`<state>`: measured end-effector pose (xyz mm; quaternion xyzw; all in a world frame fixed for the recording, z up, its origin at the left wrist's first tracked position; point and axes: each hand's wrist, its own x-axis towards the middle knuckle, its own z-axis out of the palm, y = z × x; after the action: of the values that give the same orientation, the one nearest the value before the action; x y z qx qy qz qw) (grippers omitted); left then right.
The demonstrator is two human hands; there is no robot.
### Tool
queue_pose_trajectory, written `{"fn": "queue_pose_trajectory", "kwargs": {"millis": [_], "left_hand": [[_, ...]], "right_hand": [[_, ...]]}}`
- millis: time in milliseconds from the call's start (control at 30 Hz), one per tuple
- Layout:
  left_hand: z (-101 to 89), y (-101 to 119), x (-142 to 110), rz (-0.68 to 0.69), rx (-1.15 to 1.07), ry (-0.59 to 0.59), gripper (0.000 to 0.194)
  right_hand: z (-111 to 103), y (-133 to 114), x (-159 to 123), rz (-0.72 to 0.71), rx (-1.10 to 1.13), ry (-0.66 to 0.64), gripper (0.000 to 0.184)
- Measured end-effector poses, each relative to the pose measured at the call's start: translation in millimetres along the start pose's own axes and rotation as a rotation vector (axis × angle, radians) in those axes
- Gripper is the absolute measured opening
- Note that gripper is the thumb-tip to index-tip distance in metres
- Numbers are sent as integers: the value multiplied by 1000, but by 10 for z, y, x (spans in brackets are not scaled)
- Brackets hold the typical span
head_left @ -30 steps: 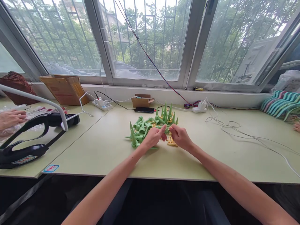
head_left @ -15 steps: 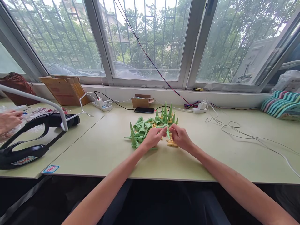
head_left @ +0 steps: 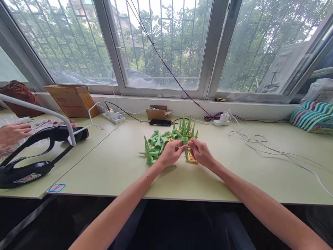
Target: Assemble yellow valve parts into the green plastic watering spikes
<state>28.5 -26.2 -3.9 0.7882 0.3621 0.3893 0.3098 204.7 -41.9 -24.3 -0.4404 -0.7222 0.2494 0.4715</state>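
Between my hands is a green plastic spike (head_left: 186, 154), its tip pointing down and its wider collar at the top. My left hand (head_left: 170, 152) is closed on the collar from the left. My right hand (head_left: 199, 151) is closed at the spike's right side, fingertips pinched; whether it holds a small part is hidden. A pile of green cone spikes (head_left: 156, 142) lies to the left and behind. Several more spikes (head_left: 183, 123) stand upright at the back. Small yellow plastic pieces (head_left: 191, 159) lie under and beside my right hand.
Behind the pile are a black phone (head_left: 160, 122) and a small open cardboard box (head_left: 158, 112). Power strips (head_left: 114, 117) and loose white cable (head_left: 257, 139) lie along the back and right. At left are a black headset (head_left: 39, 152) and another person's hand (head_left: 15, 134).
The spike between my hands has turned from slanted to nearly upright, tip down, and shows more below my fingers. The other person's hand at left has moved slightly right.
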Motion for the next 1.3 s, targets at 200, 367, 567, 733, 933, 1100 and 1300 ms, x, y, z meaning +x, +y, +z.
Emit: {"fn": "queue_pose_trajectory", "kwargs": {"millis": [200,367,567,733,933,1100,1300], "left_hand": [[0,-34,7,107,88,18,35],[-1,-43,8,158,126,45,34],[5,-64,9,203,98,59,33],[16,-76,18,186,124,70,35],[35,-73,33,157,214,138,37],[46,-89,34,113,147,159,29],[52,-77,20,34,33,146,25]], "right_hand": [[-4,-23,3,13,10,16,44],[11,-69,1,76,150,13,49],[13,-94,11,170,327,-2,54],[37,-92,12,185,368,-5,54],[89,-56,9,155,368,-7,53],[98,-39,19,157,401,14,51],[85,-90,20,160,407,23,49]]}}
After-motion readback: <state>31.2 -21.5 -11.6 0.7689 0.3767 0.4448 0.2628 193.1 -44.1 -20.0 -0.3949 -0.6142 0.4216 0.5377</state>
